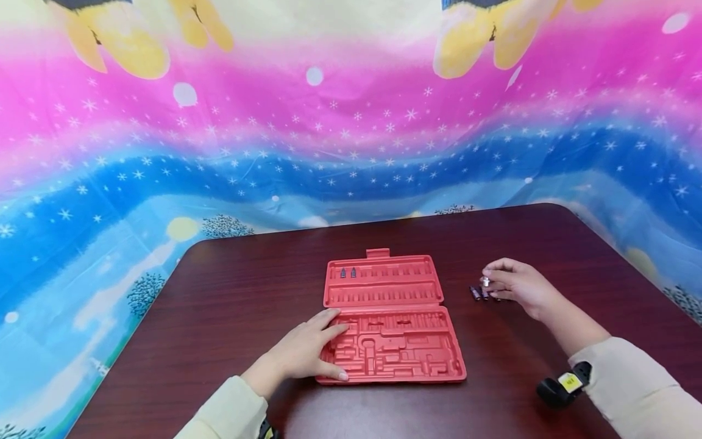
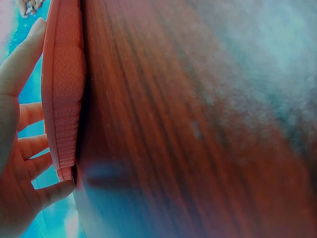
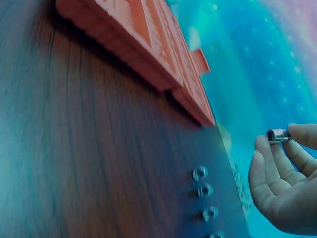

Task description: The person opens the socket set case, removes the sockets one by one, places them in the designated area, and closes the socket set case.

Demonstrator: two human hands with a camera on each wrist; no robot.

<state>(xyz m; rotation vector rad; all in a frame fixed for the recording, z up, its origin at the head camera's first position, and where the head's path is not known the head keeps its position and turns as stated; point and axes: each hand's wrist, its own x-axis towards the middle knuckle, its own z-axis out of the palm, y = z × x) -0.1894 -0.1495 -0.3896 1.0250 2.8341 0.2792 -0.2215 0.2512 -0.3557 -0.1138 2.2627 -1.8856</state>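
A red plastic tool case (image 1: 406, 360) lies unfolded on the table, its moulded slots facing up. My left hand (image 1: 307, 347) rests on the case's left side with fingers spread and fairly straight, the thumb at the near left corner. In the left wrist view, the fingers (image 2: 34, 144) touch the case's side wall. To the right of the case, my right hand (image 1: 518, 286) pinches a small silver socket (image 3: 278, 136) between thumb and fingertips, raised above the table. Below that hand, several more sockets (image 3: 203, 190) stand in a row on the wood.
Two small dark bits (image 1: 348, 273) sit in the upper slots of the case's far half. A latch tab (image 1: 378, 252) sticks out at its far edge. The dark wooden table (image 1: 263, 274) ends at a colourful printed cloth (image 1: 351, 122) behind.
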